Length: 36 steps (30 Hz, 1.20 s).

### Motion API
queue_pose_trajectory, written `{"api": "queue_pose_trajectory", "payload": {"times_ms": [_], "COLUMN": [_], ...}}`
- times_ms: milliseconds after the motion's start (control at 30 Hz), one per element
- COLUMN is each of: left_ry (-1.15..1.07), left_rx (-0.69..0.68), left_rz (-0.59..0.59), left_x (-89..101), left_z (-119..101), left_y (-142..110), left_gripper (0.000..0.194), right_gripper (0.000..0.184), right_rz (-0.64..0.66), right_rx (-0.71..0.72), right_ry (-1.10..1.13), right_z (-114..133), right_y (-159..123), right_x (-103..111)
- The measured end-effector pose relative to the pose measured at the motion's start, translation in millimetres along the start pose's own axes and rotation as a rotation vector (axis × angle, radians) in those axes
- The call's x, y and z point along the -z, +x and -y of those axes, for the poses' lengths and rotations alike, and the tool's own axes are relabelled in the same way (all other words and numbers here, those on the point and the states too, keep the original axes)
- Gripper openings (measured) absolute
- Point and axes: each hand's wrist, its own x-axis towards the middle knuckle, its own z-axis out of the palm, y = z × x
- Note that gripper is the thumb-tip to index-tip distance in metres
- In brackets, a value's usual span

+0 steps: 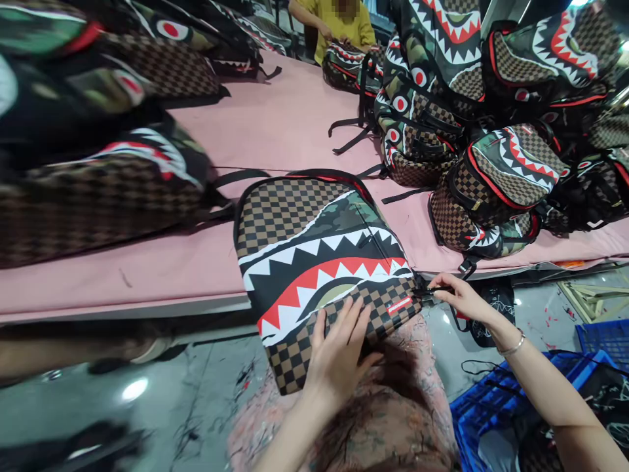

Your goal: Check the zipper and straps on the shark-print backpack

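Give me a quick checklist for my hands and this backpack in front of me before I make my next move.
1. Left hand on the backpack: ok, laid on its lower front.
2. Right hand has a grip: ok, it pinches a small dark item by the backpack's lower right corner.
3. What that item is: cannot tell, too small and dark.
4. Backpack's patterned front facing up: ok, the toothed design is in plain view.
5. Backpack wholly on the pink table: not ok, its lower part extends past the near edge.
6. Inside of the backpack: cannot tell, hidden.
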Motion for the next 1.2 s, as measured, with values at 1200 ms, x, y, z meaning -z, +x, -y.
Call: {"api": "queue_pose_trajectory", "payload": {"times_ms": [1200], "left_ry": [0.041], "left_rx": [-0.021], "left_rz": [-0.047], "left_x": [-9.5], "left_z": [-3.2], "left_y": [-1.1], "left_gripper": [0.046], "right_gripper": [0.013], "right_rz": [0.142], "right_rx": [-0.052], "right_ry": [-0.172], "right_z": [17.4], "right_y": [24.8], "right_x": [12.3]}}
